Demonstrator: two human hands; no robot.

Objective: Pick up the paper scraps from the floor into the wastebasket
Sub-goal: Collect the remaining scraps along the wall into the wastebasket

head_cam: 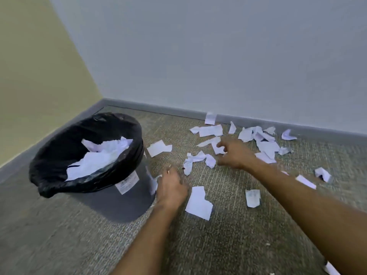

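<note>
Paper scraps (246, 143) all over the carpet (238, 235)
Right hand (235, 154) pinches one white scrap (217, 148); left hand (171, 188) loosely open beside the half-full wastebasket (87, 155).

Paper scraps (198, 203) white w/ faint print; wastebasket (123, 199) dark grey, black liner (65, 139), white label (127, 182); floor (59, 235) grey-beige flecked carpet; walls (218, 56) pale blue & yellow.

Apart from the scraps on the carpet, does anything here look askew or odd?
Yes: the wastebasket leans to the left rather than standing upright, its bag bulging over the rim, with paper piled inside. The right hand reaches among the scraps; the left hand hovers beside the wastebasket.
</note>
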